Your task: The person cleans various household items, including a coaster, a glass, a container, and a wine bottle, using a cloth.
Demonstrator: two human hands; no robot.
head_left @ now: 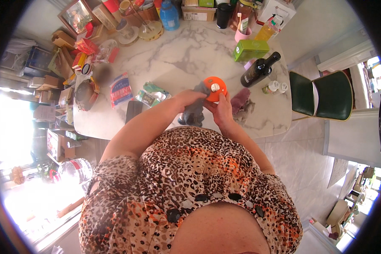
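My left hand [190, 97] grips a dark grey fluffy cloth [193, 112], which hangs down towards the table's near edge. Part of that cloth touches the left rim of a round orange object [219, 81] with a white patch on its face. The lower edge of the orange object is between the thumb and fingers of my right hand [221, 108]. Just right of this hand, a purple fluffy cloth [240, 101] lies on the table against a greyish fluffy piece [244, 112]. What the orange object is, I cannot tell.
On the marble-patterned table [184, 50] are a dark wine bottle [257, 73], a green box [251, 50] and small jars [270, 87] at right. A phone [133, 111], a green-white packet [150, 95] and a red-blue packet [121, 90] lie left. A green chair [333, 92] stands beyond.
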